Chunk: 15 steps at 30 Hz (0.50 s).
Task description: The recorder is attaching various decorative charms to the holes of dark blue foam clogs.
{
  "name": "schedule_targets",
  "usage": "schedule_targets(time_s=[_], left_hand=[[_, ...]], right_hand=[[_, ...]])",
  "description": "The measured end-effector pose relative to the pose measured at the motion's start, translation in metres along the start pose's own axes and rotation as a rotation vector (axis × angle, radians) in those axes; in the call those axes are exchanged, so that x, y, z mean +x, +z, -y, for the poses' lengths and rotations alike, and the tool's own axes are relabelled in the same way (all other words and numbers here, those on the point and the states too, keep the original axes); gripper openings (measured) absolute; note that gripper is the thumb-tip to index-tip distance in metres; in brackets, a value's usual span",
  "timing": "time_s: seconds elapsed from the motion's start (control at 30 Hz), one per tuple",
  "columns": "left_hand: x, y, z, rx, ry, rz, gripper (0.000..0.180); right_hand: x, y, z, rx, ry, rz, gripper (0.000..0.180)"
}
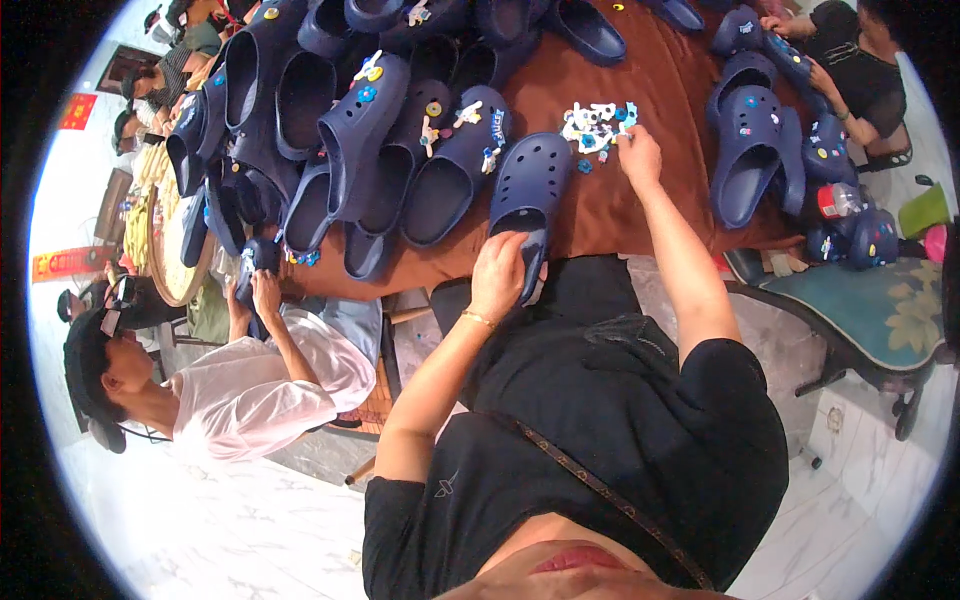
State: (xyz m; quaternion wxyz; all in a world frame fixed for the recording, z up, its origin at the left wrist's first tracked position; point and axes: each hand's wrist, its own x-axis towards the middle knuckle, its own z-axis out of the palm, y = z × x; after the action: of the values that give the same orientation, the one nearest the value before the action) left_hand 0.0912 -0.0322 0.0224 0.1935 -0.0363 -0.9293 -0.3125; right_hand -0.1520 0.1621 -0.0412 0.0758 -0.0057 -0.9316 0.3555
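Note:
A plain navy clog [528, 178] with round holes points away from me at the table's near edge, no charms on it. My left hand [497, 275] is closed on its heel end, fingers inside the opening. To its right lies a small pile of white, blue and black shoe charms [592, 127] on the brown cloth [665, 75]. At the pile's right side is my right hand [640, 158], its fingertips pinched together; what they hold, if anything, is too small to make out.
Many navy clogs, some with charms, crowd the left; one decorated clog [452, 170] is nearest. More clogs [748, 150] stand at right. A person in white [250, 390] handles a clog at left, another [850, 80] at far right. A teal-seated chair [850, 310] stands right.

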Motion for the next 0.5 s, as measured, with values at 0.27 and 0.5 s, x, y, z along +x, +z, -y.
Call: schedule_targets(time_s=[0.27, 0.5], left_hand=[[0.043, 0.033, 0.023, 0.176, -0.277, 0.582, 0.027], [0.051, 0.050, 0.020, 0.134, -0.225, 0.662, 0.025]], right_hand=[[-0.018, -0.019, 0.021, 0.740, 0.119, 0.517, 0.020], [-0.034, -0.019, 0.057, 0.669, 0.174, 0.896, 0.016]])
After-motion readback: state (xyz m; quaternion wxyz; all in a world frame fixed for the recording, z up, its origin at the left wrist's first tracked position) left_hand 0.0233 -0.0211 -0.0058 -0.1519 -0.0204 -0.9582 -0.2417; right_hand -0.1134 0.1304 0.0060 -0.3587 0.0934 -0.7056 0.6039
